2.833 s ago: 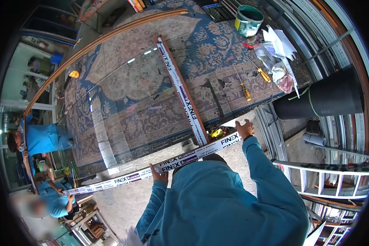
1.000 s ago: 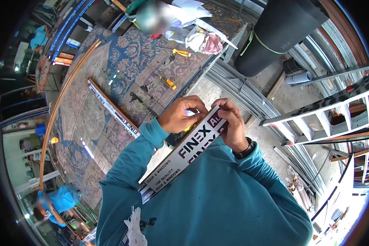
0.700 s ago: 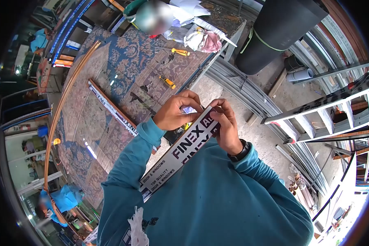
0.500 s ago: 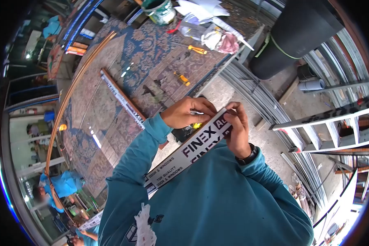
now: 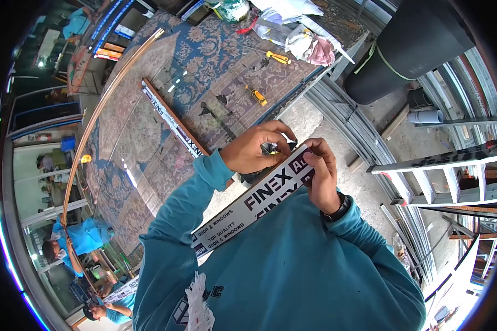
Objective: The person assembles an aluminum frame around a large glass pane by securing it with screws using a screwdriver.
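A long aluminium profile [image 5: 243, 208], wrapped in white film printed FINEX, lies slantwise in front of my chest. My right hand [image 5: 322, 175], with a black watch on the wrist, grips it near its upper end, thumb on the printed face. My left hand [image 5: 261, 148] is at the profile's edge beside that end, with fingers curled and thumb and fingertips close together. Something dark shows among those fingers; I cannot make out what it is. Beyond, a second film-wrapped profile [image 5: 171, 118] rests on the carpet-covered table [image 5: 149, 140].
Two yellow-handled screwdrivers [image 5: 258, 97], crumpled paper [image 5: 310, 46] and a bucket [image 5: 231, 9] are on the table. A long bronze strip [image 5: 85, 132] curves along its left side. A black roll [image 5: 406, 49] and a ladder [image 5: 425, 176] stand right. Co-workers [image 5: 83, 240] are lower left.
My left hand's fingers have lifted and spread slightly above the profile's edge. The right hand keeps its grip. The view has shifted a little, and a co-worker at lower left has moved.
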### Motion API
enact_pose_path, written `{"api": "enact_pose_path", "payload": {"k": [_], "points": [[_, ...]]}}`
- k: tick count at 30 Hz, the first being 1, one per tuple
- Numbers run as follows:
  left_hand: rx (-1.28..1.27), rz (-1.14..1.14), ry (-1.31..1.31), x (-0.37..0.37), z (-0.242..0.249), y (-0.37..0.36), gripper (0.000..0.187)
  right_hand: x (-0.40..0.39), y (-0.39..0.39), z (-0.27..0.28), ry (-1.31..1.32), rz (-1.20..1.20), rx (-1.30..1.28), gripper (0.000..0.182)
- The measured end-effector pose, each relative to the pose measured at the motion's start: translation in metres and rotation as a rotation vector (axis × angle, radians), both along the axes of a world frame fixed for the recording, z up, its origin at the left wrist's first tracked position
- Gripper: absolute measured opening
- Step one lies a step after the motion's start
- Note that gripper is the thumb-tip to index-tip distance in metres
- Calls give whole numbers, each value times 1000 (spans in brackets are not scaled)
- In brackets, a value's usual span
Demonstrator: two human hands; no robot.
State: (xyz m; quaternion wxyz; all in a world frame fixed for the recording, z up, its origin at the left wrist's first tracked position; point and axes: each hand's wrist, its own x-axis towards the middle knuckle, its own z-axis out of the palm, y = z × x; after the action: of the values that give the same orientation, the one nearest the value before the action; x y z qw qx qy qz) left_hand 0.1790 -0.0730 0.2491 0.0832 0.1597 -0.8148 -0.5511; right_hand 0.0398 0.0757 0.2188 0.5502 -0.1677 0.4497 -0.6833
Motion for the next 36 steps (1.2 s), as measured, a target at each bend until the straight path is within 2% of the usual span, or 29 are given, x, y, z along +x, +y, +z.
{"api": "enact_pose_path", "payload": {"k": [2, 5, 10, 12, 18, 23, 25, 28, 30, 32, 33, 35, 36], "points": [[73, -94, -34, -3, 2, -4, 20, 0, 0, 3, -5, -20, 13, 15], [-10, -130, -2, -11, -2, -9, 19, -2, 3, 2, -8, -33, 6, 15], [73, -199, -35, -17, 0, -12, 20, 6, 3, -6, 45, -121, -38, 18], [-43, -135, -2, -16, 0, -12, 23, 8, 1, 2, 6, -135, -31, 21], [115, -227, -51, -7, -4, -15, 27, 10, 3, 2, -19, -171, 26, 27], [242, -198, -39, 9, -1, -10, 27, 6, 2, 5, -80, -171, 14, 23], [307, -239, -87, 18, -4, -7, 36, 7, 0, 3, -68, -181, 20, 18], [231, -216, -62, 22, -9, -4, 38, 7, -2, -4, -63, -166, 29, 15], [236, -149, -58, 22, -11, -2, 35, 7, -5, 0, -68, -147, 33, 14], [307, 35, 17, 26, -16, -4, 34, 7, -9, 6, -77, -189, 22, 13], [316, 189, 74, 35, -35, -5, 35, 5, -9, 3, -86, -175, 21, 12], [192, 583, 0, 69, -99, -10, 47, 4, -9, 9, -86, -179, 22, 12], [-9, 856, -154, 92, -136, -7, 68, 2, -9, 11, -82, -186, 23, 12]]}}
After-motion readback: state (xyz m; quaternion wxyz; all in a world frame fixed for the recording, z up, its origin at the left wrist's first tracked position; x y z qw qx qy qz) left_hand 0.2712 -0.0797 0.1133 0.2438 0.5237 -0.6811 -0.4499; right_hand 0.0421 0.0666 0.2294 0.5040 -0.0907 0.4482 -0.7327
